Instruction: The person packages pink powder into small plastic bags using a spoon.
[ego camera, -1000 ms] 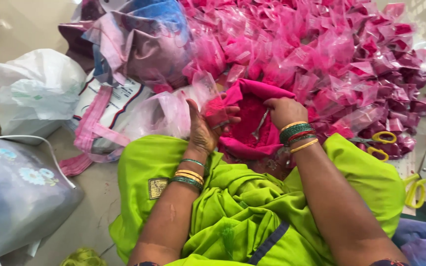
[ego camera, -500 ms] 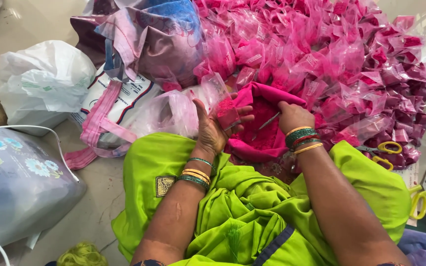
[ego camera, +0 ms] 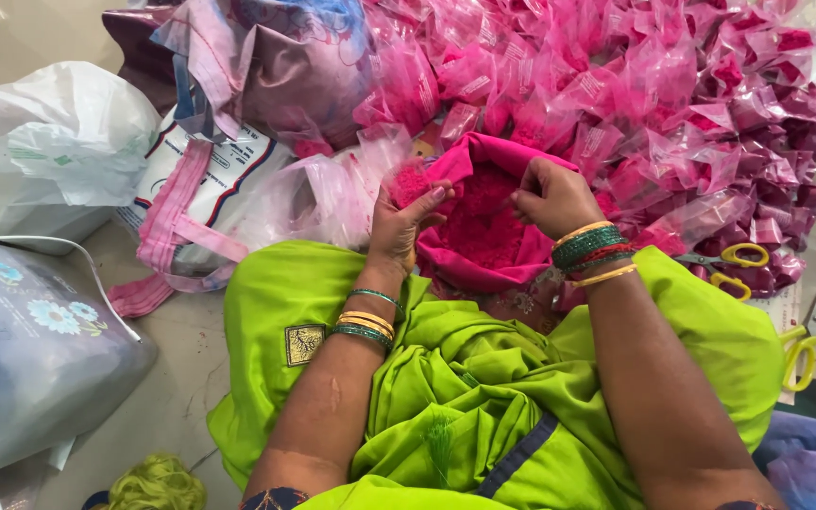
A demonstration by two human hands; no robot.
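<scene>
1. Just above the frame's centre, the left hand (ego camera: 406, 215) grips the left rim of a pink cloth bag (ego camera: 484, 247) full of bright pink powder (ego camera: 479, 222); its fingers are curled together over the edge, with a pinch of powder showing at the fingertips.
2. The right hand (ego camera: 552, 196) is closed on the bag's right rim, knuckles up, fingers bent down into the opening. Whether it holds anything besides the cloth cannot be told.
3. The bag rests on the person's lap against the green garment (ego camera: 484, 378), its mouth pulled open between the two hands.
4. Against the earlier frames, the bag's mouth is spread wider, so the powder inside now shows. The thin tool then seen at the right hand is no longer visible, and the left hand has shifted from the bag's side onto its rim.
5. A heap of small clear packets of pink powder (ego camera: 635, 104) crowds the upper right, reaching right to the bag's far edge.
6. Yellow-handled scissors (ego camera: 729, 264) lie just right of the right wrist; a second pair (ego camera: 805, 345) sits at the right edge.
7. Left of the lap, a pink-handled printed bag (ego camera: 195, 203), a white plastic bag (ego camera: 54, 142) and a flowered grey bag (ego camera: 30, 359) stand around a strip of bare floor (ego camera: 167, 378).
</scene>
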